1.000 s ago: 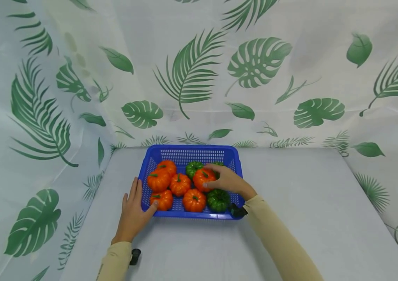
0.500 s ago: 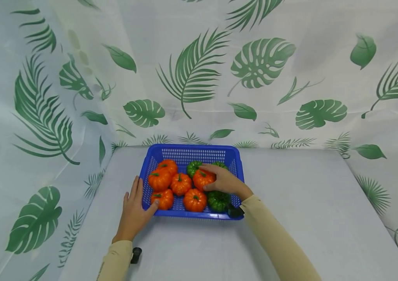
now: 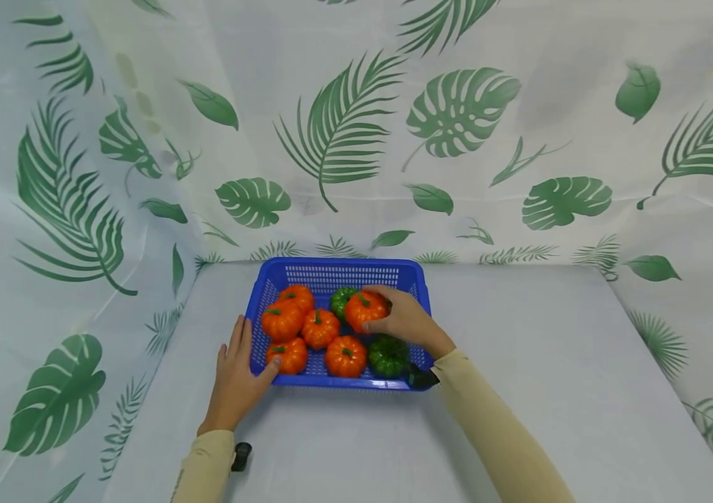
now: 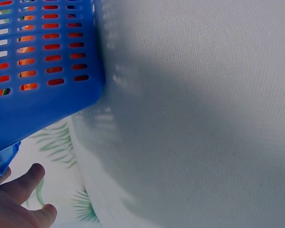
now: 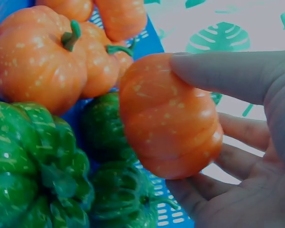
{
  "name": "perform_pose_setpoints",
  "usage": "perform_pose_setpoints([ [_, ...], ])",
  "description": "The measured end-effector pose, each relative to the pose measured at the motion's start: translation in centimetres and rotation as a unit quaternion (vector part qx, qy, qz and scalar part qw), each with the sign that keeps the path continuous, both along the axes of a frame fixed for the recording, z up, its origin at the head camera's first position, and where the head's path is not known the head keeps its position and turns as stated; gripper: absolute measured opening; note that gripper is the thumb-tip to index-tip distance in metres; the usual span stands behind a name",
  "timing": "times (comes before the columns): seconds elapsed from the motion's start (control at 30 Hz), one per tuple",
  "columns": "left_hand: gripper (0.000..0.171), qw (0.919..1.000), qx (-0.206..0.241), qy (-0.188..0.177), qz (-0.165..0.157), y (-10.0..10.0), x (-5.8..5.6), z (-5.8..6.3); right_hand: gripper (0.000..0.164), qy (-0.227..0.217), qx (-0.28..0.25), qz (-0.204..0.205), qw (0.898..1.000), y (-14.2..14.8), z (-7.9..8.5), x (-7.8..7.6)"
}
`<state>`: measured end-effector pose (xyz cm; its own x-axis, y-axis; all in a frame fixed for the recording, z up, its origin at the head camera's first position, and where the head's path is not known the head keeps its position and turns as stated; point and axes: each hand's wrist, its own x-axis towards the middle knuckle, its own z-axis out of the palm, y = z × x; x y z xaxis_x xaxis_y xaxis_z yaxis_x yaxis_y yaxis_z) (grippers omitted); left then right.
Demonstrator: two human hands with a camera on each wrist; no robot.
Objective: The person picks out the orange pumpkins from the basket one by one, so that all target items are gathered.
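Note:
In the head view, my right hand (image 3: pixel 408 321) holds an orange pumpkin (image 3: pixel 365 312) over the right half of a blue basket (image 3: pixel 346 382). The right wrist view shows this small pumpkin (image 5: pixel 168 118) between the thumb on one side and the fingers on the other, above green pumpkins. My left hand (image 3: pixel 233 381) rests at the basket's front left corner, thumb over the rim near an orange pumpkin (image 3: pixel 292 356), fingers extended along the outer left side. In the left wrist view, fingers (image 4: pixel 26 183) stick out straight beside the basket wall (image 4: pixel 42 102).
Several orange pumpkins (image 3: pixel 282 321) fill the basket's left and middle. A green pumpkin (image 3: pixel 389 356) lies at the front right, another green pumpkin (image 3: pixel 342 304) at the back. The basket stands on a white table (image 3: pixel 519 363) before a leaf-patterned curtain (image 3: pixel 356 140).
The orange pumpkin in my right hand has risen a little, and the hand now covers the green pumpkin at the back right. My left hand stays at the basket corner.

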<state>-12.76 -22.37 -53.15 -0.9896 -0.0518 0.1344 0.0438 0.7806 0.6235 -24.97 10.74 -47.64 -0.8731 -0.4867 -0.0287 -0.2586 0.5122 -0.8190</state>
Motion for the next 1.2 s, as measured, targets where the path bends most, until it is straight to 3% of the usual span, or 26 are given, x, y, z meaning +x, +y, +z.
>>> perform_pose_setpoints([
  [0.23, 0.097, 0.9999, 0.002, -0.009, 0.003, 0.1, 0.0, 0.0, 0.074, 0.015, -0.029, -0.034, 0.999, 1.6, 1.1, 0.2],
  [0.53, 0.097, 0.9997, 0.002, -0.021, 0.009, 0.2, 0.0, 0.0, 0.074, 0.021, -0.024, -0.069, 0.997, 4.2, 1.9, 0.3],
  [0.8, 0.096, 0.9996, 0.01, -0.023, 0.013, 0.3, 0.0, 0.2, 0.074, 0.059, -0.018, -0.097, 0.993, 6.8, 3.1, 0.9],
  [1.2, 0.096, 0.9994, 0.021, -0.025, 0.013, 0.3, 0.0, 0.0, 0.076, 0.069, -0.009, -0.173, 0.982, 11.4, 3.0, 0.9],
])
